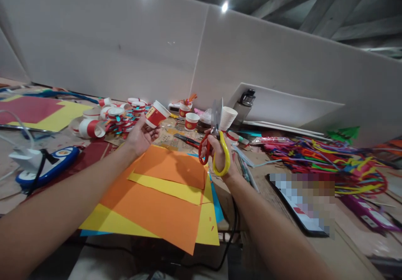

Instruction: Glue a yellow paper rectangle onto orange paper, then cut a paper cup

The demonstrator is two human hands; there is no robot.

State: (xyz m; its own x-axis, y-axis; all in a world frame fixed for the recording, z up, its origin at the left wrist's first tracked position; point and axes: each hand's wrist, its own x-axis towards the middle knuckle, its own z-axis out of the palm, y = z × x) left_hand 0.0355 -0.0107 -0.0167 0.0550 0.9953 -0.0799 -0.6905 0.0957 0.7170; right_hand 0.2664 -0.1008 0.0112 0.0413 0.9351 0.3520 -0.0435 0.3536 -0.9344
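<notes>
1. While the left hand pinched a red-and-white paper cup by its thin wall, it looked light and easily crushed.
2. The right hand was closed around red-and-yellow-handled scissors, blades up.
3. Orange and yellow paper sheets lay below.

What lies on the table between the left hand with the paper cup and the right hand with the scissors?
In the head view, orange paper sheets lie below the gap between the left hand and the right hand; another pair of scissors lies behind.

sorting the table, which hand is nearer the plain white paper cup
Right. The right hand, holding scissors, is just below the white paper cup; the left hand is far to its left.
</notes>
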